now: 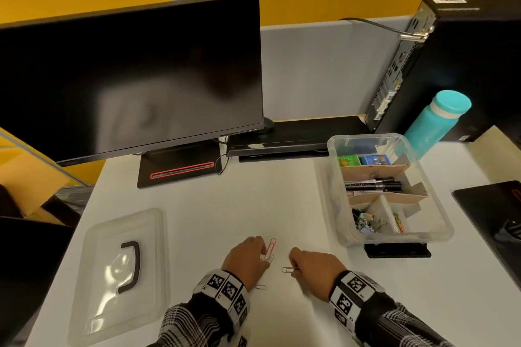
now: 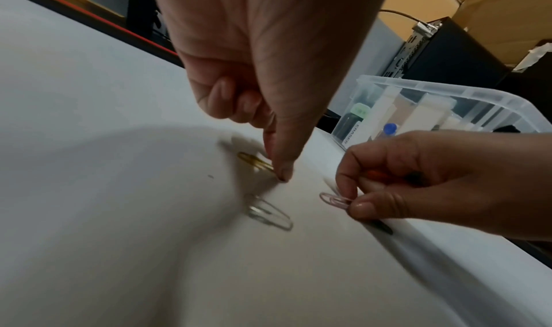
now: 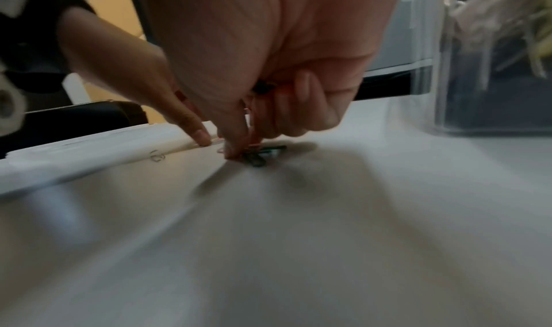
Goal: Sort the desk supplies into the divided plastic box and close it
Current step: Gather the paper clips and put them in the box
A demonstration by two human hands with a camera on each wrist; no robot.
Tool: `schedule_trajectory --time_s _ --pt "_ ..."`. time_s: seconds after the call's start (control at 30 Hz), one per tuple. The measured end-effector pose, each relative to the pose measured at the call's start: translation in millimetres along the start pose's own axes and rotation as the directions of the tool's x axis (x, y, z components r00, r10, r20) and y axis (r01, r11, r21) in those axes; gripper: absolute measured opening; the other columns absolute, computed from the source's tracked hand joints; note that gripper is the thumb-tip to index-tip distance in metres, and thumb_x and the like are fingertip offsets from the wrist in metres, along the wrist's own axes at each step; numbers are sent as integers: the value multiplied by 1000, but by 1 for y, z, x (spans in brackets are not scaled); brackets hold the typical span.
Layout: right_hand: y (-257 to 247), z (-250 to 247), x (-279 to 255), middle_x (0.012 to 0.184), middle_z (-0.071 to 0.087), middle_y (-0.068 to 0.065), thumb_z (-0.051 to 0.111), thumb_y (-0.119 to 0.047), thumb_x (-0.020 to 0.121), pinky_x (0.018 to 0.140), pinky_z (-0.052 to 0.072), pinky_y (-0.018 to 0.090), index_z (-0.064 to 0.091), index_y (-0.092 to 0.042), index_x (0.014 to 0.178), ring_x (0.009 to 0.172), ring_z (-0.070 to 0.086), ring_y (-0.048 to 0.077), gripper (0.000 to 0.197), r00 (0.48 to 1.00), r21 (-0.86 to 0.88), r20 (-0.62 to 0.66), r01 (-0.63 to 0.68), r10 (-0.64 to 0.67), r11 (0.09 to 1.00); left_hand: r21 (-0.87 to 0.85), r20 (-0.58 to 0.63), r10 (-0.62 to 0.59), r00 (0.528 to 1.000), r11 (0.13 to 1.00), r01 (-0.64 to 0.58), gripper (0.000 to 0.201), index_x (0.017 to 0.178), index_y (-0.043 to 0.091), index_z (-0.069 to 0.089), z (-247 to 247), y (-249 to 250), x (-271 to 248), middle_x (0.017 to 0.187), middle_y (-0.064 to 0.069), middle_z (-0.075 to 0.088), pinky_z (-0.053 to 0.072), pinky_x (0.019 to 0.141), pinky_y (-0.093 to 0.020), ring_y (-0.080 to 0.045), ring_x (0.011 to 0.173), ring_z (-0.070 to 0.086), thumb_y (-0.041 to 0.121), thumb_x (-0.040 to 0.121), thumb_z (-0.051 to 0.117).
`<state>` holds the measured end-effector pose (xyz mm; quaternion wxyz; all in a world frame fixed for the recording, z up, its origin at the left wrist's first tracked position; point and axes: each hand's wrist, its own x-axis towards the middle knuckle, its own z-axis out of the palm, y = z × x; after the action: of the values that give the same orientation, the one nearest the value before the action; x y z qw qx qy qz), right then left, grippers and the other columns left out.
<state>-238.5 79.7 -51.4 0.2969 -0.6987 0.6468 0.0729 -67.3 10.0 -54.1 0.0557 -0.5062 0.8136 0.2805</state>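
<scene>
Several paper clips lie on the white desk near its front edge. My left hand (image 1: 248,258) has a straight finger down on the desk against a gold clip (image 2: 255,161); its other fingers are curled. A red clip (image 1: 272,245) lies just beyond that hand, and a silver clip (image 2: 269,214) lies nearer. My right hand (image 1: 311,265) pinches a pale pink clip (image 2: 334,198) and holds several more clips in its curled fingers. The clear divided box (image 1: 400,239) stands open to the right and holds erasers, markers, binder clips and rubber bands. Its lid (image 1: 152,234) lies flat at the left.
A black monitor (image 1: 129,73) stands at the back left and a computer tower (image 1: 465,65) at the back right. A teal bottle (image 1: 434,124) is behind the box. A black pad (image 1: 490,214) lies at the right edge. Another clip (image 1: 260,287) lies by my left wrist.
</scene>
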Motion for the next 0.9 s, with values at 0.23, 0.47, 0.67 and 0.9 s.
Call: schedule_trajectory --time_s 0.23,0.47,0.67,0.9 --pt "-6 3 2 105 63 9 36 -22 92 65 32 31 46 -11 111 88 60 30 25 993 -112 -38 -117 113 987 154 103 -70 992 987 54 22 105 13 56 -6 15 12 108 -5 60 47 81 -32 -24 97 60 21 85 54" --pt "25 2 -12 67 45 -4 37 -21 97 60 35 28 38 -19 77 60 42 14 20 984 568 -39 -119 171 815 259 94 -39 995 966 13 18 103 10 51 -2 25 13 104 -8 59 42 71 -32 -26 90 59 19 89 45" --pt "31 -7 -37 54 44 5 44 -27 85 39 22 17 47 -9 63 43 33 14 28 979 980 127 -100 159 -170 -800 264 -44 964 548 244 22 68 8 50 -18 11 5 68 -15 49 40 57 -32 -25 59 47 27 75 40" --pt "19 -3 -35 67 53 -9 44 -38 95 59 43 28 45 -22 100 60 49 8 17 982 488 -114 -77 151 869 -966 244 184 952 -37 254 12 65 14 45 -42 13 4 67 -5 51 28 49 -25 -14 52 36 17 58 53"
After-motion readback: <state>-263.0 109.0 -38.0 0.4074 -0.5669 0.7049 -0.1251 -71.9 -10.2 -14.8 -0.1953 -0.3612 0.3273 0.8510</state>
